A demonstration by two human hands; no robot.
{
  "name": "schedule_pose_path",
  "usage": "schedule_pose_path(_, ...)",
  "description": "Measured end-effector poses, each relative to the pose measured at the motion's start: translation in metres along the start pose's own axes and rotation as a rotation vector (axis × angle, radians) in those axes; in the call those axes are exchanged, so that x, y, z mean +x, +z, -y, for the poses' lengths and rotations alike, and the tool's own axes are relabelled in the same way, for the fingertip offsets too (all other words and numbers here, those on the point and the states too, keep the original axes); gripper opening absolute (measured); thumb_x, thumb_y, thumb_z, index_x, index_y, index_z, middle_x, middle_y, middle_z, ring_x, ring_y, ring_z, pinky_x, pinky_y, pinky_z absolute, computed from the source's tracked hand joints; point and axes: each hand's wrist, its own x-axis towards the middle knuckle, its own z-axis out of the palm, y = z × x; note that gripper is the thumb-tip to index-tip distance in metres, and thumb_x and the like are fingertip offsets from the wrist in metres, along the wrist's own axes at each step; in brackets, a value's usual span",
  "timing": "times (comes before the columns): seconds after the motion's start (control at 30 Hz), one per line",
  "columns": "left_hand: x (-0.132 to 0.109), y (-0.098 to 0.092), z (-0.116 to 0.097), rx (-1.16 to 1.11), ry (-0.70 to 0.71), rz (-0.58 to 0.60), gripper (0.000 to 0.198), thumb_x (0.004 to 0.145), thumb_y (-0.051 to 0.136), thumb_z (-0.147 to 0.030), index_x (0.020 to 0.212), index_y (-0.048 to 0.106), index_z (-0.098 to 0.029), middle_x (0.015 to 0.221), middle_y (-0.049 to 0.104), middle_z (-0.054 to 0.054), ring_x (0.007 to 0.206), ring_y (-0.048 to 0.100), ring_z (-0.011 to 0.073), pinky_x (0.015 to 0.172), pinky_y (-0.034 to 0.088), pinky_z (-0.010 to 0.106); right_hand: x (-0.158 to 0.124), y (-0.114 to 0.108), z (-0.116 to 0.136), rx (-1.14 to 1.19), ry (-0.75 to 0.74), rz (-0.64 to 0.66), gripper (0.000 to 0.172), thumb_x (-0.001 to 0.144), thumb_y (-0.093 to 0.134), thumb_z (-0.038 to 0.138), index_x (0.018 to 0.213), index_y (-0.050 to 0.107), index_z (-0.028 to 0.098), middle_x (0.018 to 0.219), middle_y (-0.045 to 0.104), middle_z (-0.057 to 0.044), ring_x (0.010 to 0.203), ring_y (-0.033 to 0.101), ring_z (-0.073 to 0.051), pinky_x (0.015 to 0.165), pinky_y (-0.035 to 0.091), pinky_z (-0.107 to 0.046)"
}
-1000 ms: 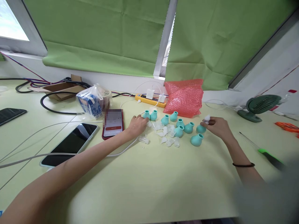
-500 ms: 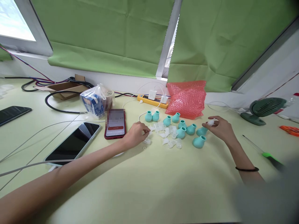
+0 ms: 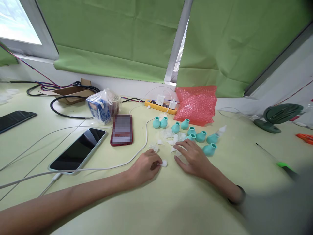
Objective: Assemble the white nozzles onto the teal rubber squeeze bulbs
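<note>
- While the left hand [image 3: 146, 166] pinches a small white piece [image 3: 164, 163] between thumb and forefinger, the right hand [image 3: 195, 160] curves over the counter [image 3: 186, 202] nearby, its thumb and fingers apart.
- Compared with a half second ago, the right hand is away from the far-right bulb and down by the loose translucent pieces [image 3: 167, 133]; I cannot tell whether it touches any of them.
- The white tip [image 3: 222, 130] that it holds in the earlier view is now out of its fingers, slanting up and outward at the mouth of the teal bulb [image 3: 212, 138]; how deep it goes, I can't see.
- The left hand has come nearer to me, and its white piece is held low, just left of the right thumb.
- That pinched piece looks pale and smooth, with the fingertips covering part of it.
- Nine teal bulbs are in sight, round-bodied and short-necked; two stand side by side at the left, others lean, and the right hand partly hides one.
- The loose pieces are milky and clear, heaped between the bulbs and the hands.
</note>
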Motion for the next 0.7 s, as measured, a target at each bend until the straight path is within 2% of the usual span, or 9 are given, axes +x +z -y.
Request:
schedule_pose_path(0.07,-0.002,0.0,0.001,0.008,-0.009,-0.024,0.019,0.07,0.047,-0.008,0.084,0.059,-0.012,0.069,0.059,0.006,0.069,0.052,0.0154,0.058,0.044,0.023,-0.001,0.006,0.004,0.001,0.052,0.099,0.026,0.075,0.047,0.024,0.098,0.053,0.013,0.091,0.057,-0.012,0.087,0.049,-0.025,0.071,0.042,-0.039)
schedule_pose_path(0.13,-0.003,0.0,0.001,0.045,0.033,-0.004,0.023,0.071,0.045,-0.008,0.09,0.058,-0.013,0.072,0.059,0.006,0.072,0.051,0.0161,0.061,0.044,0.025,-0.003,0.01,0.003,0.017,0.095,0.133,0.028,0.075,0.046,0.022,0.101,0.052,0.012,0.093,0.057,-0.012,0.088,0.049,-0.025,0.073,0.043,-0.039)
schedule_pose_path(0.23,-0.005,0.0,0.0,0.136,0.092,0.037,0.025,0.071,0.044,-0.009,0.092,0.057,-0.015,0.076,0.059,0.006,0.076,0.049,0.0181,0.066,0.043,0.028,-0.008,0.014,-0.003,0.083,0.131,0.118,0.03,0.075,0.044,0.017,0.105,0.05,0.013,0.093,0.058,-0.011,0.087,0.051,-0.023,0.075,0.044,-0.036)
schedule_pose_path(0.33,-0.006,-0.001,-0.002,0.179,0.078,0.029,0.024,0.071,0.048,-0.015,0.092,0.056,-0.015,0.08,0.057,0.007,0.078,0.048,0.0194,0.068,0.044,0.03,-0.011,0.015,-0.005,0.117,0.195,0.091,0.032,0.074,0.045,0.017,0.105,0.05,0.011,0.092,0.06,-0.01,0.085,0.054,-0.021,0.073,0.045,-0.034)
schedule_pose_path(0.47,0.001,-0.01,0.002,0.184,0.079,-0.045,0.021,0.076,0.045,-0.021,0.091,0.057,-0.014,0.082,0.057,0.007,0.079,0.046,0.019,0.069,0.044,0.03,-0.012,0.011,-0.003,0.116,0.245,0.13,0.028,0.072,0.047,0.02,0.098,0.054,0.013,0.089,0.062,-0.008,0.082,0.056,-0.021,0.069,0.046,-0.033)
schedule_pose_path(0.57,0.013,-0.019,0.011,0.299,0.023,-0.08,0.023,0.079,0.041,-0.021,0.092,0.058,-0.014,0.086,0.055,0.008,0.082,0.043,0.0204,0.071,0.042,0.033,-0.01,0.007,0.0,0.124,0.263,0.161,0.021,0.071,0.048,0.02,0.09,0.056,0.016,0.085,0.061,-0.005,0.076,0.057,-0.019,0.065,0.045,-0.031)
schedule_pose_path(0.7,0.022,-0.025,0.023,0.471,-0.04,-0.011,0.027,0.082,0.037,-0.022,0.097,0.057,-0.015,0.094,0.05,0.011,0.086,0.039,0.0233,0.073,0.04,0.038,-0.008,0.007,0.001,0.047,0.268,0.115,0.011,0.068,0.048,0.014,0.075,0.056,0.016,0.08,0.06,-0.005,0.068,0.055,-0.018,0.059,0.044,-0.03)
